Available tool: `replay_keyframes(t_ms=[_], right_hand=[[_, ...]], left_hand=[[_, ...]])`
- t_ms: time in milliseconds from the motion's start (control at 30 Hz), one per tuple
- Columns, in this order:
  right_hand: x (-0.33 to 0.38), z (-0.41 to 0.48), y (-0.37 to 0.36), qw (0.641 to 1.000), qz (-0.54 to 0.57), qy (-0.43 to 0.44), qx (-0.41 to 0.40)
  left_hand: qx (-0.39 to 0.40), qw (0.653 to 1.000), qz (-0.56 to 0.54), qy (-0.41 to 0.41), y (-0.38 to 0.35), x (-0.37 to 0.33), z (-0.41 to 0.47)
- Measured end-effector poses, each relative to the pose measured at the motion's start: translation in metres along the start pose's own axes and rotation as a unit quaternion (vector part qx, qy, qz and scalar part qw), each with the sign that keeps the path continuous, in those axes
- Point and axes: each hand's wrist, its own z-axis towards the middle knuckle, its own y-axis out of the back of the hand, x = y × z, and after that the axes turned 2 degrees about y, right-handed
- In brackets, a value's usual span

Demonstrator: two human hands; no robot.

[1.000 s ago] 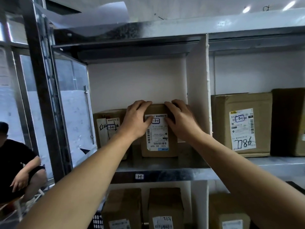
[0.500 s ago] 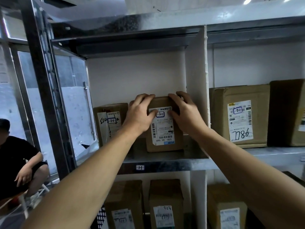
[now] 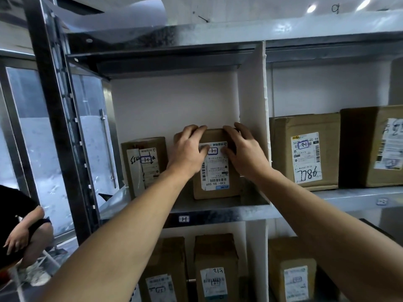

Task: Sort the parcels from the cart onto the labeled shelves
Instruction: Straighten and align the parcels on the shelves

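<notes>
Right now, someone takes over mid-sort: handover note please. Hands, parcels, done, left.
Left hand: fingers curled over the top edge of the parcel, thumb on its label.
Right hand: same grip from the right side.
Parcel: upright on the shelf, between a neighbouring parcel and the white divider. Its boxed mark looks like the one on the shelf tag.
Done: parcel appears set down in its bay.
Left: let go, then fetch the next from the cart. The cart is out of view, so the remaining count is unknown.
</notes>
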Motion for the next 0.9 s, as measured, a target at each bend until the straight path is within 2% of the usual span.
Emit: replay_keyframes(t_ms=[133, 367, 600, 767, 900], right_hand=[[0.008, -0.017, 0.006, 0.999, -0.044, 0.016, -0.023], [0.011, -0.052, 0.034, 0.984, -0.119, 0.105, -0.087], [-0.024, -0.079, 0.082, 0.974, -0.130, 0.121, -0.140], [-0.074, -0.093, 0.129, 0.981, -0.159, 0.066, -0.087], [-0.115, -0.102, 0.173, 0.980, -0.179, 0.069, -0.044]], left_hand=[[-0.017, 1.000, -0.014, -0.008, 0.005, 0.001, -0.008], [-0.072, 0.996, -0.013, -0.055, 0.027, -0.004, -0.035], [-0.125, 0.985, 0.023, -0.120, 0.033, -0.055, -0.054], [-0.111, 0.982, 0.037, -0.151, 0.011, -0.123, -0.058], [-0.064, 0.989, 0.039, -0.126, -0.013, -0.179, -0.055]])
